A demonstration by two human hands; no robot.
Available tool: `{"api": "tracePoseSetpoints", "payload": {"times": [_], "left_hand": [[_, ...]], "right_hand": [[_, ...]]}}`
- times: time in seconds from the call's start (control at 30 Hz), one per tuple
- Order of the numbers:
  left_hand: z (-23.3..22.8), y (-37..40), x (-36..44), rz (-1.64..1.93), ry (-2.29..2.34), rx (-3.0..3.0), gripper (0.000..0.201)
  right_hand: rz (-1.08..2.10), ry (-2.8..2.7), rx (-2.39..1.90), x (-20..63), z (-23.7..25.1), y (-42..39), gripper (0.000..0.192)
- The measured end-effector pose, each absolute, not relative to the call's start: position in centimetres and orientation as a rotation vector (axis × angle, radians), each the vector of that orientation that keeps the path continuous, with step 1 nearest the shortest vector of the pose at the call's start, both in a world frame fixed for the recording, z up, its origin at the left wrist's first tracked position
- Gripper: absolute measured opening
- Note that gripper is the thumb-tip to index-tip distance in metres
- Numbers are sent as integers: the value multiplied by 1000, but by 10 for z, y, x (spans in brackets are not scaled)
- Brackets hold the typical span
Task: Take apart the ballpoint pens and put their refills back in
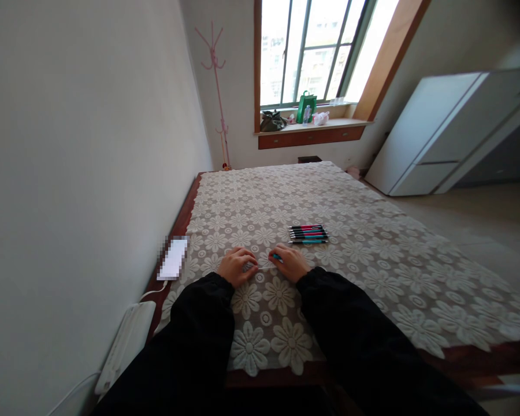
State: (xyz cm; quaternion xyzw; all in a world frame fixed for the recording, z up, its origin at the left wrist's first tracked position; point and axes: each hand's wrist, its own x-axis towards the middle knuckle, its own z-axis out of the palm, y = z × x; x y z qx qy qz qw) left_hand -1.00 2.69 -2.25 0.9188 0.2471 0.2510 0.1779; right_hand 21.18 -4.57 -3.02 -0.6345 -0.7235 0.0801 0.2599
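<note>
My left hand [236,264] and my right hand [291,263] rest close together on a white lace tablecloth [372,254] with a flower pattern. A thin pale rod-like part [264,268] stretches between the fingertips of both hands. A bit of teal pen [277,256] shows at the fingers of my right hand. Both arms wear black sleeves. Just beyond my right hand lies a neat row of several pens [308,233], pink, black and teal, side by side.
A blurred-out phone [173,257] with a white cable lies at the table's left edge by the wall. A white power strip [125,341] sits lower left. Far off stand a pink coat rack [216,86], a window sill with bags [305,115] and a white cabinet [437,133].
</note>
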Motion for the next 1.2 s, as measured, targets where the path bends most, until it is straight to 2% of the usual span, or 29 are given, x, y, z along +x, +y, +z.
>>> {"api": "tracePoseSetpoints", "payload": {"times": [0.2,0.37,0.87,1.03,1.2], "left_hand": [[-24,23,-4,911,677,2393,15],[-27,16,2,942,651,2203,15],[-17,5,3,963,629,1899,17],[-18,3,4,965,635,1813,20],[-22,8,4,976,708,1967,15]], "right_hand": [[518,-1734,-1388,193,-23,-54,20],[635,-1627,-1309,184,-21,-59,23],[604,-1636,-1338,182,-15,-66,20],[522,-1754,-1367,177,-16,-71,11],[395,-1821,-1394,184,-16,-66,6]]}}
